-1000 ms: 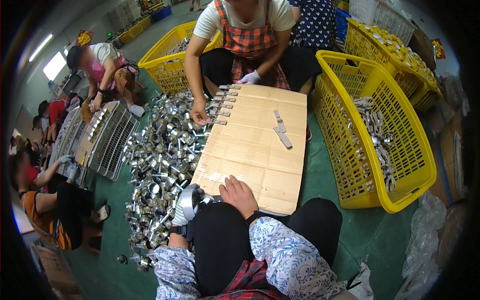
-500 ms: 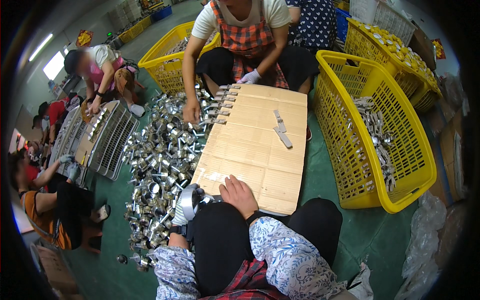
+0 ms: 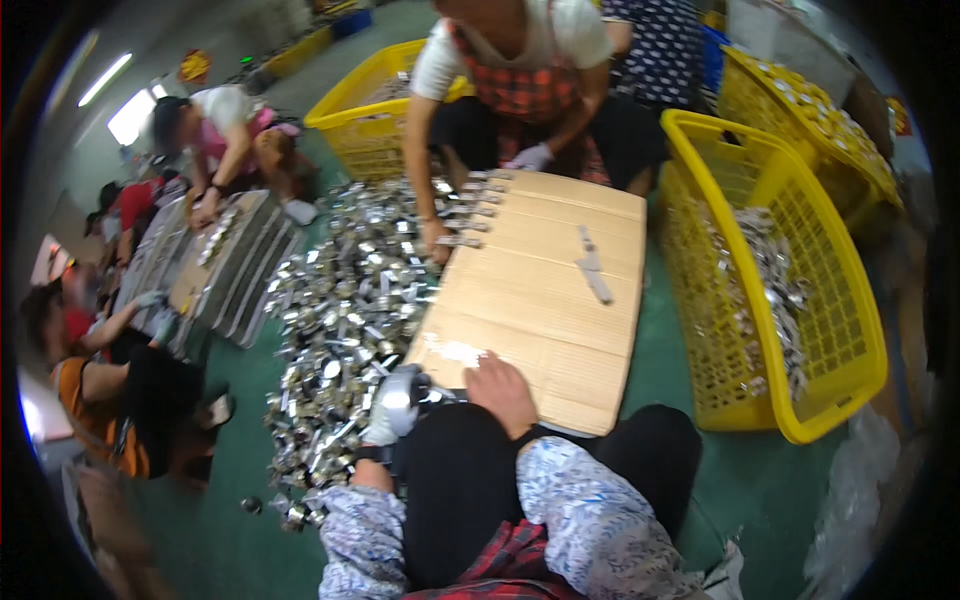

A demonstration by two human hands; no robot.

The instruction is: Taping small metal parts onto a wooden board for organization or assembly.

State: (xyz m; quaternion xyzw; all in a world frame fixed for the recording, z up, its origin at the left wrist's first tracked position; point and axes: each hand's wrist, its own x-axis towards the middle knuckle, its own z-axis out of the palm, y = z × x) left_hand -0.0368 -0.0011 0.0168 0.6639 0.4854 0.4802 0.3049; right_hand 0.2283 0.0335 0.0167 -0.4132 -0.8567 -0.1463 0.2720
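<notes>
"What's the board at the centre made of?"

"Cardboard, by its look: matt, faintly ridged, with a shiny patch at its lower left."

"And the heap left of centre?"

"Glossy metal parts. The round piece at its lower right has the same bright finish; the clips lying on the board look duller, grey metal."

"The basket at the right?"

"Smooth yellow plastic, slight sheen."

"The sleeves, lower centre?"

"Printed cloth, matt and wrinkled."

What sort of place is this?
Likely a small factory or assembly workshop: a big heap of metal parts on the green floor, yellow baskets with more parts, and several people seated low, handling pieces.
</notes>
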